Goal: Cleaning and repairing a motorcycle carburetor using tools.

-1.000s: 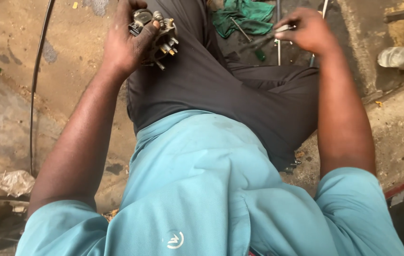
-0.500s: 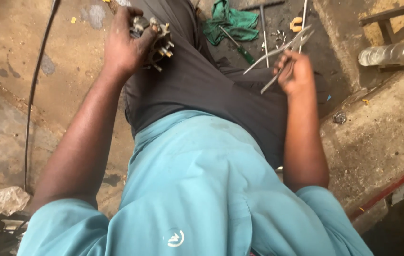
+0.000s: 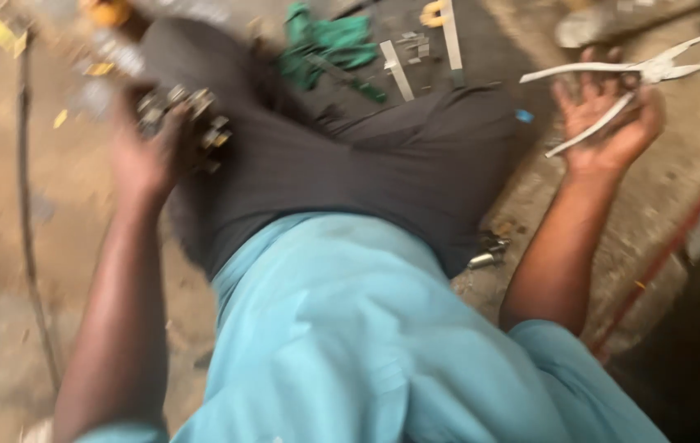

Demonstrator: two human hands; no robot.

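Metal pliers [image 3: 629,78], a moment ago down over the tools by the green rag [image 3: 329,45], now swing out wide in the right hand [image 3: 613,123], while the left hand [image 3: 149,156] still grips the blurred metal assembly [image 3: 190,123] against the thigh.

Right hand swings out with the pliers

The right hand [image 3: 613,123] has carried the pliers [image 3: 625,78] from over the lap out to the side, seemingly palm up.

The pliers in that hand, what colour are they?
The pliers in the right hand look silvery bare metal, seen in the head view.
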